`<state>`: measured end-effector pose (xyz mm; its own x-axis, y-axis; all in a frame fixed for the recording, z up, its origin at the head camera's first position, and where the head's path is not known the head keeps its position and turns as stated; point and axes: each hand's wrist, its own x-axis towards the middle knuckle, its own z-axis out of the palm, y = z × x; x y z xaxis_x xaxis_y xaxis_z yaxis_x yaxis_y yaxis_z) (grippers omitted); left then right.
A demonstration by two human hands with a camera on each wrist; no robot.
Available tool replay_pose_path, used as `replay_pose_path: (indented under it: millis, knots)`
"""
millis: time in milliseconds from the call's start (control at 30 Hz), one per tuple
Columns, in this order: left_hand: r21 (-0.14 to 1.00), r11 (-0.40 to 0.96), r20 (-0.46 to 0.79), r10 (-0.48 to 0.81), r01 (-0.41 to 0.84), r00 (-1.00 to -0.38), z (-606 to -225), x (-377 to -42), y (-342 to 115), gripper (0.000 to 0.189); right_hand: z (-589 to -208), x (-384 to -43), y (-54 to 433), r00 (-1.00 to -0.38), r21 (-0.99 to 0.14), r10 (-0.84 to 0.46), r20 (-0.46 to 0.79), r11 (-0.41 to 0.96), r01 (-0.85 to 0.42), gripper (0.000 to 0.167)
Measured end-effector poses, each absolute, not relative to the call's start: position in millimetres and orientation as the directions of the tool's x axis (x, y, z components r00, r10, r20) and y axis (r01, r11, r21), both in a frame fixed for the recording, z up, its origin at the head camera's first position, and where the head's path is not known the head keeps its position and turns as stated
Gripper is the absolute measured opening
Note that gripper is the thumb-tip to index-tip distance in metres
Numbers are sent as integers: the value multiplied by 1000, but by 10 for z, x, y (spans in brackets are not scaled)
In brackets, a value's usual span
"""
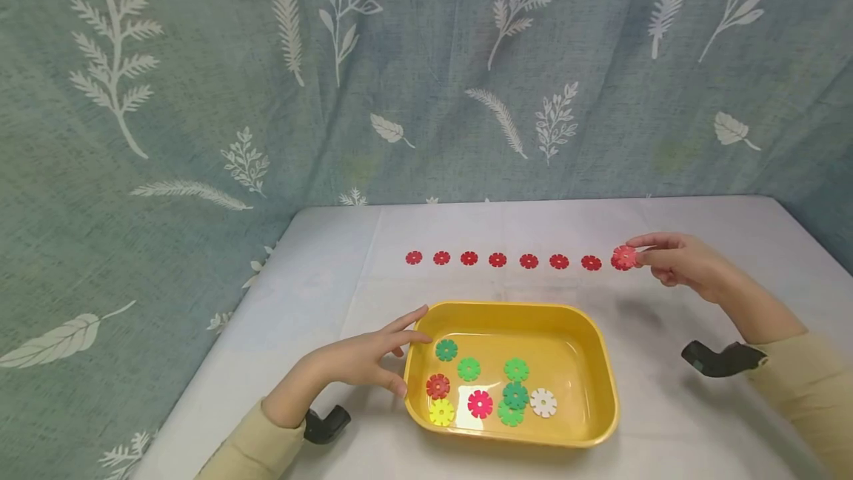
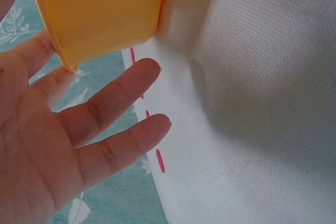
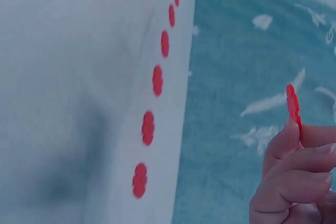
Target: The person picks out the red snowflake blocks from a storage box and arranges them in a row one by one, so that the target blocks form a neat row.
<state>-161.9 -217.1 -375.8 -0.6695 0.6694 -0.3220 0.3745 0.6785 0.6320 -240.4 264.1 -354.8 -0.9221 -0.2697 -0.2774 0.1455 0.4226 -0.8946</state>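
My right hand (image 1: 683, 261) pinches a red notched plastic disc (image 3: 293, 104) between thumb and fingers, holding it on edge in the right wrist view. In the head view that disc overlaps the right end of a row of red notched discs (image 1: 529, 261) lying across the far part of the table. My left hand (image 1: 360, 356) has its fingers spread at the left side of a yellow tray (image 1: 593, 391). Seen from the left wrist, some fingertips touch the tray's rim, while two other fingers (image 2: 123, 142) extend past it over the cloth.
Inside the tray lie several more notched discs: green (image 1: 516, 370), yellow (image 1: 441, 412), pink (image 1: 480, 404), white (image 1: 543, 402) and a red one (image 1: 437, 386). White cloth (image 1: 320, 265) covers the table. A leaf-patterned blue-green curtain (image 1: 426, 95) hangs behind its far edge.
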Motion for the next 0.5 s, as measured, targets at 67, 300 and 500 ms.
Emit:
replay_pose_path:
  millis: [67, 300, 500]
  knots:
    - [634, 677, -321, 670, 373, -670, -3752, -1615, -2169, 78, -3576, -2451, 2712, -924, -890, -247, -291, 425, 167, 27]
    - [634, 676, -318, 670, 375, -671, -3720, -1598, -2161, 77, -3701, -2585, 2874, -918, -859, -191, -347, 458, 229, 49]
    - [630, 677, -314, 671, 382, -672, -3717, -1597, -2163, 77, -3821, -2677, 2961, -906, -842, -142, -399, 449, 301, 54]
